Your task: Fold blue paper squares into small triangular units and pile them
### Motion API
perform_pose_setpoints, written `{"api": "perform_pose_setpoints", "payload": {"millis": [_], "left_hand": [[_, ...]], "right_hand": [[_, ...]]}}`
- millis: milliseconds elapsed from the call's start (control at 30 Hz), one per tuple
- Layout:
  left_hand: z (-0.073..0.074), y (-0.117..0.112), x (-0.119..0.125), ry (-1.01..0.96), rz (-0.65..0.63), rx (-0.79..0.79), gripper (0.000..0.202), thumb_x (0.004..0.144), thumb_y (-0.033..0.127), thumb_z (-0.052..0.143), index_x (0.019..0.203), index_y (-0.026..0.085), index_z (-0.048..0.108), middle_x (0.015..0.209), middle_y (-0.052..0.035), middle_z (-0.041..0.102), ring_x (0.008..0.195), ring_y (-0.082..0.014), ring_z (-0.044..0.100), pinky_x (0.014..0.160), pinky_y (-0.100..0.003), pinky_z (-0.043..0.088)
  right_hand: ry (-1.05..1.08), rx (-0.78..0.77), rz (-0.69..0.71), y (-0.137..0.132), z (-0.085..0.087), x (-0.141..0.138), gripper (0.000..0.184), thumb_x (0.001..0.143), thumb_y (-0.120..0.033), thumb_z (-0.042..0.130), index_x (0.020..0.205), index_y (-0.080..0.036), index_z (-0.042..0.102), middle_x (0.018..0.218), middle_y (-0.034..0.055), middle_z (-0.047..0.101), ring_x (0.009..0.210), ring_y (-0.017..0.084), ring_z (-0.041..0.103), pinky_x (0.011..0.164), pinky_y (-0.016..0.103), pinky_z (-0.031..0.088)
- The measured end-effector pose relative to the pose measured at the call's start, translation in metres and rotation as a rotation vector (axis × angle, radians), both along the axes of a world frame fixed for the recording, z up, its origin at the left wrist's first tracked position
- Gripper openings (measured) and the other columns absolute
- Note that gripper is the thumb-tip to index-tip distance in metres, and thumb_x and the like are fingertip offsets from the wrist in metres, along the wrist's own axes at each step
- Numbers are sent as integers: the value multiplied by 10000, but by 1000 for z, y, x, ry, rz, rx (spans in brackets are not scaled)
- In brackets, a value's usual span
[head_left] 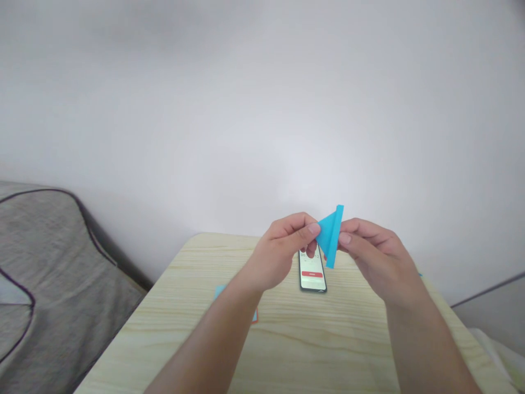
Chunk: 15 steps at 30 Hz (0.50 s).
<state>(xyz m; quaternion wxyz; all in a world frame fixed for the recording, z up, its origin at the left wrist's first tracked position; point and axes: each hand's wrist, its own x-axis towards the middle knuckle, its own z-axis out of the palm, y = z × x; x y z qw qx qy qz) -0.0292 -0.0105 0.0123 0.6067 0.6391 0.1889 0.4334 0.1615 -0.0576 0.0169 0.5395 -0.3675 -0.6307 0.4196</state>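
A piece of folded blue paper [329, 236], triangular with a strip folded along its right edge, is held up above the table. My left hand [287, 241] pinches its pointed left end between thumb and fingers. At the strip on the other side, my right hand [371, 249] has its thumb and fingertips closed on the paper's edge. Below and behind the paper lies a phone [312, 280] with a lit screen showing digits and a red button; the left fingers and the paper hide its upper part.
The hands are over a light wood-grain table [311, 350]. A light blue item with a red-orange edge [255, 317] lies partly under my left forearm. Grey fabric with dark piping [49, 262] is at the left. A white wall [246, 109] rises behind the table.
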Motion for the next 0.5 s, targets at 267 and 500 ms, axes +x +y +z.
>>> {"api": "perform_pose_setpoints", "payload": {"millis": [267,500], "left_hand": [[6,-13,0,99,152,155,303,980,416,582,800,177,632,725,8,551,714,-134,480,680,-272,380],[8,-23,3,56,211,221,206,970,390,624,981,201,706,819,-14,636,791,-149,575,744,-291,430]], "right_hand": [[-113,58,-238,-3,3,-1,113,869,-333,753,890,-223,770,789,9,738,703,150,652,654,272,534],[-50,24,-129,-2,0,2,137,880,-354,751,876,-217,759,770,2,704,687,136,602,634,265,492]]}}
